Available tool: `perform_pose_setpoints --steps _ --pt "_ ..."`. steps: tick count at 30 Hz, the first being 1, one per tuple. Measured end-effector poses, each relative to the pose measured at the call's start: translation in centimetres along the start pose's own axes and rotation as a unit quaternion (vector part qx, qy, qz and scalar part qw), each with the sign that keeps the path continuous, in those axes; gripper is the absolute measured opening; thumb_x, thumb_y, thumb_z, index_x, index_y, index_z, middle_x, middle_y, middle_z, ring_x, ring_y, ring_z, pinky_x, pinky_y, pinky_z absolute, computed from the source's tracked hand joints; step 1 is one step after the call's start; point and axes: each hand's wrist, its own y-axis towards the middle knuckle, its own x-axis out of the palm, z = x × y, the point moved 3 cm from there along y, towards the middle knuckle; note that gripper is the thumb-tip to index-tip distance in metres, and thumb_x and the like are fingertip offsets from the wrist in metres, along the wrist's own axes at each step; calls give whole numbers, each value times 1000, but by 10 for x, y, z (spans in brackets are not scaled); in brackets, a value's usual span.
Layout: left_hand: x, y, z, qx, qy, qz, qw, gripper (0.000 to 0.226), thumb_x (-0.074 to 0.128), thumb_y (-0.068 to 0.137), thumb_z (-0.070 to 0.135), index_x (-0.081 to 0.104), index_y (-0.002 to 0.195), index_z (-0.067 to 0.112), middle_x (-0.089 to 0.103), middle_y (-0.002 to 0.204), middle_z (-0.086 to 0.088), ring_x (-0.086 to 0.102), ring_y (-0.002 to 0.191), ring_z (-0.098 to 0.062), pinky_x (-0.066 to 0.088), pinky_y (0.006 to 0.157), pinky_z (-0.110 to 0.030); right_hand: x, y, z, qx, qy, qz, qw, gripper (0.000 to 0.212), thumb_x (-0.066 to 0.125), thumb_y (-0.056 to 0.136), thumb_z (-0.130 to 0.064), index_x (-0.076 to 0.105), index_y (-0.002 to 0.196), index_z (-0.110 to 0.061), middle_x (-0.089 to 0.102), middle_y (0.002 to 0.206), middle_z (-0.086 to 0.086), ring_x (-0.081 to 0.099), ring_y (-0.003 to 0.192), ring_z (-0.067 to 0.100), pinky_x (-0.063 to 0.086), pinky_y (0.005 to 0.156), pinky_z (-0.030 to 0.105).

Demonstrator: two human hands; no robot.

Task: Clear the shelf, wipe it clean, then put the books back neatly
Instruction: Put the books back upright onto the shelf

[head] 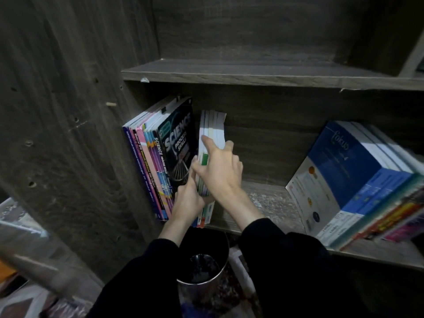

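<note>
Held books: a thin bundle (212, 129) stood upright on the shelf (270, 203), just beside the leaning science books (160, 161).
Right hand (221, 168): curled round the bundle's spines.
Left hand (188, 198): gripped its lower part.
Far right: blue books (358, 171) leaned, well apart.
Below: a dark bin (202, 265).

The dark book (177, 143) at the left reads "SCIENCE PROCESS SKILLS" on its cover, and the same words run down its spine. A pink spine (143, 154) nearby begins "Modul A+ SPM". The blue book (344, 161) at the right bears "fokus". Smaller print is unreadable.
</note>
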Motion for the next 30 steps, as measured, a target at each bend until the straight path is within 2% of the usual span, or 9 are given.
perform_pose_setpoints --steps 4,7,10,12,15,20,24,27,30 --pt "23 -8 22 19 -7 0 1000 93 68 83 30 6 153 26 66 104 -18 62 98 -36 39 65 -25 -16 -7 25 3 5 16 1000 58 55 92 -41 33 145 -38 41 132 14 58 100 35 44 87 38" --pt "42 -13 41 46 -28 -10 998 98 72 82 22 4 153 27 66 104 -15 63 92 -25 36 54 -15 -31 -15 53 27 23 45 998 57 56 91 -42 36 144 -38 45 130 13 59 98 33 44 83 36" --pt "65 -13 54 58 45 -31 997 109 76 78 36 -8 149 37 70 88 -15 66 84 -31 47 66 -30 -47 -23 81 48 36 82 995 56 58 90 -43 39 143 -36 49 120 11 60 93 32 44 79 34" --pt "80 -19 65 58 38 -45 997 110 76 77 36 -8 149 39 70 95 -16 66 91 -33 47 75 -31 -57 -29 97 57 30 92 994 57 58 90 -43 39 143 -36 50 117 10 60 93 32 45 79 35" --pt "105 -28 88 76 -5 -44 996 106 76 78 30 0 151 35 64 120 -14 61 105 -31 40 75 -25 -74 -37 118 70 -1 100 993 56 58 89 -44 40 142 -37 50 118 10 59 96 32 43 78 34" --pt "146 -34 117 91 -53 -98 990 105 77 78 28 3 152 33 66 114 -13 64 100 -30 47 76 -26 -102 -47 155 102 -41 122 987 58 60 88 -46 41 142 -37 50 119 11 59 94 33 44 78 36" --pt "173 -42 140 88 -63 -148 983 94 75 80 27 14 151 26 57 126 -13 58 111 -29 44 82 -25 -122 -57 178 129 -71 133 980 60 60 88 -46 39 143 -37 48 127 14 60 95 34 43 77 36" --pt "180 -43 147 116 -55 -140 982 102 75 80 26 4 153 27 59 126 -12 59 109 -29 40 75 -22 -130 -61 187 142 -109 133 975 62 57 88 -52 36 144 -37 47 130 16 58 102 35 45 79 36" --pt "178 -45 147 115 0 -146 983 107 71 81 38 -9 151 29 63 114 -19 60 102 -35 44 72 -31 -132 -64 186 122 -174 129 969 63 55 89 -55 33 145 -36 48 122 12 49 112 29 38 71 33"
